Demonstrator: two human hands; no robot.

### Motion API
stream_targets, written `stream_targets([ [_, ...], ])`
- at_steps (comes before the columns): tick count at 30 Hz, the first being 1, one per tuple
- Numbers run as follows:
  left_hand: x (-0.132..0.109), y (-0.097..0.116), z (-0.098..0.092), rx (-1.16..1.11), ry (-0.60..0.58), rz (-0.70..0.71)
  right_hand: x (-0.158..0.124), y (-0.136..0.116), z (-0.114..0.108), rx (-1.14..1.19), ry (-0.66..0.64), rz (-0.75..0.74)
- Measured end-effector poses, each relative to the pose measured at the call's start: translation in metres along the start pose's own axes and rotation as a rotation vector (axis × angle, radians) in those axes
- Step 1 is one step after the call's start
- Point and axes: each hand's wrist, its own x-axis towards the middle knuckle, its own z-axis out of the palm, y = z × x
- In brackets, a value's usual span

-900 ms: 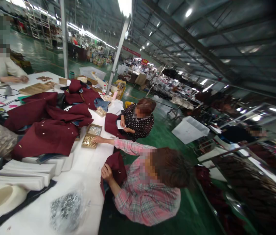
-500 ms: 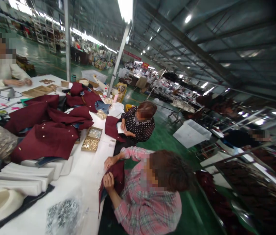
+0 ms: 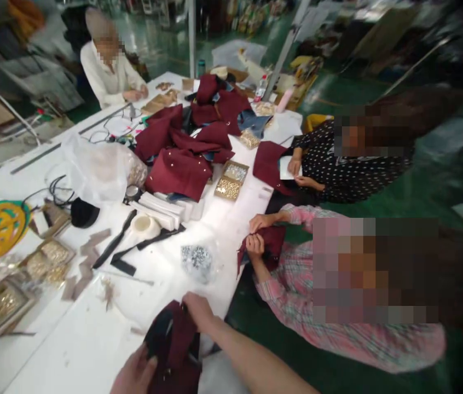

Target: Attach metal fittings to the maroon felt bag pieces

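Observation:
At the bottom of the head view both my hands hold a dark red cloth piece (image 3: 176,350) over the near edge of the white table (image 3: 92,339). My left hand (image 3: 135,375) grips its lower left side, thumb on the fabric. My right hand (image 3: 198,311) pinches its upper edge, the forearm running off to the lower right. A clear bag of silver studs (image 3: 196,258) lies just beyond my right hand.
A person in a pink plaid shirt (image 3: 297,284) sits close on the right, handling dark red cloth. Two more people sit farther along. A pile of dark red garments (image 3: 182,148), boxes of gold studs (image 3: 228,186), white foam strips (image 3: 161,205) and black straps (image 3: 125,246) cover the table.
The view has swung down and left from the hall to the table. My hands and the dark red cloth piece have come into view at the bottom.

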Motion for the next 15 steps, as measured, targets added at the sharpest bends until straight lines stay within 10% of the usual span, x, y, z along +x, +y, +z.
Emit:
stream_targets([
  [7,0.005,0.042,-0.016,-0.073,0.305,0.194,-0.021,0.020,0.013,-0.047,0.066,-0.018],
  [15,0.140,0.066,0.055,0.318,-0.445,0.277,-0.026,0.026,0.017,-0.083,0.045,-0.072],
])
